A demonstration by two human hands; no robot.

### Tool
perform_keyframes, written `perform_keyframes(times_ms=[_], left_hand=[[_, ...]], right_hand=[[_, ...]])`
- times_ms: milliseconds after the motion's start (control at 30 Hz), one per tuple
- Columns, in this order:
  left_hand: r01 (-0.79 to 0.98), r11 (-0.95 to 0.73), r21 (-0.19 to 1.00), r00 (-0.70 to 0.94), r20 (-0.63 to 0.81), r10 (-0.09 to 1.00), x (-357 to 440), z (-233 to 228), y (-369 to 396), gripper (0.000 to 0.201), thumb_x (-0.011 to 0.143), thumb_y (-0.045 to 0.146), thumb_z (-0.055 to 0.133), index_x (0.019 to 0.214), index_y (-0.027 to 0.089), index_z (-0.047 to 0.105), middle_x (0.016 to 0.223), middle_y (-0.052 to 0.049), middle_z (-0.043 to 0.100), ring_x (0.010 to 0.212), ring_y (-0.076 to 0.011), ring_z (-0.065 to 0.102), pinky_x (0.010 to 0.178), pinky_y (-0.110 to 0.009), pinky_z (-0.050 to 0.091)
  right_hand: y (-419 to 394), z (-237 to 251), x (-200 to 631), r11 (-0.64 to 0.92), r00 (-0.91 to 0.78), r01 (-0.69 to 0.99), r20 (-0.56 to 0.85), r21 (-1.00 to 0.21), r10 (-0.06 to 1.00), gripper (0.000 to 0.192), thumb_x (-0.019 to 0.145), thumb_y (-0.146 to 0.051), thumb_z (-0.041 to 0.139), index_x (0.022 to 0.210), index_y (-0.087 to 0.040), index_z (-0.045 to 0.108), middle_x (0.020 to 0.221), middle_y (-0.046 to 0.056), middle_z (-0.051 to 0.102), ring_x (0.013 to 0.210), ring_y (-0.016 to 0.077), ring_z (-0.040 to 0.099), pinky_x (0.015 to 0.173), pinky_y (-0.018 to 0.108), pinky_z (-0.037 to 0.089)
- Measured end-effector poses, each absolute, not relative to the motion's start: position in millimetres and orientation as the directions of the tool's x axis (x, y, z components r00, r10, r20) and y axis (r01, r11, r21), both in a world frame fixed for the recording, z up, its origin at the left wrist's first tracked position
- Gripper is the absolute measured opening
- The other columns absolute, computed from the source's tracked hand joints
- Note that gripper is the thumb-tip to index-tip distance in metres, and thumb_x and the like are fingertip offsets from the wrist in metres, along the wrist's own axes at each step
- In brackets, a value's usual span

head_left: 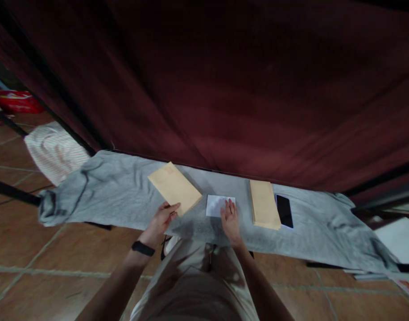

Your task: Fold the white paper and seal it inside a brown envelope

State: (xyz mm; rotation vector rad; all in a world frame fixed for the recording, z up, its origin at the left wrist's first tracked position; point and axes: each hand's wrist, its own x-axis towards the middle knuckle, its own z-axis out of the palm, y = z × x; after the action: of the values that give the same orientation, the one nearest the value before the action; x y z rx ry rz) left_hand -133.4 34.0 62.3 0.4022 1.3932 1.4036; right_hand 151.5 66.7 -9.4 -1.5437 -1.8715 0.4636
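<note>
Left hand (163, 218) pinches brown envelope (174, 188) by its near corner, lifted w/ far end angled left. Right hand (229, 216) spread flat on white paper (217, 205), center of grey cloth (117, 196). Envelope stack (264, 204) & phone (284, 211) right. Prob. stuffing step; next needs envelope mouth opened.

Grey cloth (117, 196) under envelopes (264, 204), phone (284, 211)

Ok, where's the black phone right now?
The black phone lies flat on the grey cloth, on the right side of the head view, against the right edge of the tan envelope stack.
</note>
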Motion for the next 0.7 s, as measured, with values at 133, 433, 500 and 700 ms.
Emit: perform_keyframes(times_ms=[133,433,500,700], left_hand=[[-0.516,0.265,0.815,-0.294,-0.459,0.838,-72.1,56.4,14.2,0.034,0.058,0.018,0.09,0.085,0.018,0.069,0.08,0.001,0.076,0.068,-0.0119,0.07,0.061,-0.021,0.054],[-0.395,0.329,0.858,-0.167,-0.419,0.893,-36.7,41.2,-5.2,0.034,0.063,0.034,0.088,0.089,0.02,0.072,0.097,-0.005,0.079,0.081,-0.0209,0.072,0.064,-0.031,0.058],[-0.373,0.338,0.864,-0.149,-0.416,0.897,-35.4,36.8,-8.8,0.032,0.064,0.036,0.087,0.088,0.021,0.071,0.097,-0.006,0.078,0.083,-0.0223,0.072,0.066,-0.033,0.059],[-0.348,0.442,0.827,0.016,-0.466,0.885,-19.1,38.3,-31.3,0.033,0.07,0.042,0.085,0.093,0.022,0.072,0.097,-0.006,0.077,0.081,-0.0206,0.072,0.07,-0.033,0.059]], right_hand=[[46.5,3.3,124.0,0.136,-0.064,0.461,0.119,-0.877,0.991,0.056,0.105,-0.048,0.035,0.149,-0.018,0.051,0.146,0.013,0.06,0.133,0.0228,0.058,0.108,0.039,0.051],[21.0,38.0,119.7,-0.285,-0.229,-0.141,-0.249,-0.948,0.941,0.035,0.086,-0.033,0.052,0.114,-0.021,0.068,0.103,0.006,0.077,0.084,0.0223,0.073,0.077,0.033,0.06],[16.7,38.9,126.2,-0.313,-0.258,-0.173,-0.264,-0.934,0.929,0.033,0.083,-0.032,0.055,0.111,-0.021,0.068,0.102,0.006,0.076,0.083,0.0222,0.073,0.076,0.033,0.06],[14.2,29.4,142.7,-0.264,-0.226,-0.103,-0.236,-0.959,0.945,0.026,0.085,-0.037,0.059,0.098,-0.018,0.07,0.086,0.004,0.075,0.075,0.0208,0.069,0.072,0.032,0.058]])
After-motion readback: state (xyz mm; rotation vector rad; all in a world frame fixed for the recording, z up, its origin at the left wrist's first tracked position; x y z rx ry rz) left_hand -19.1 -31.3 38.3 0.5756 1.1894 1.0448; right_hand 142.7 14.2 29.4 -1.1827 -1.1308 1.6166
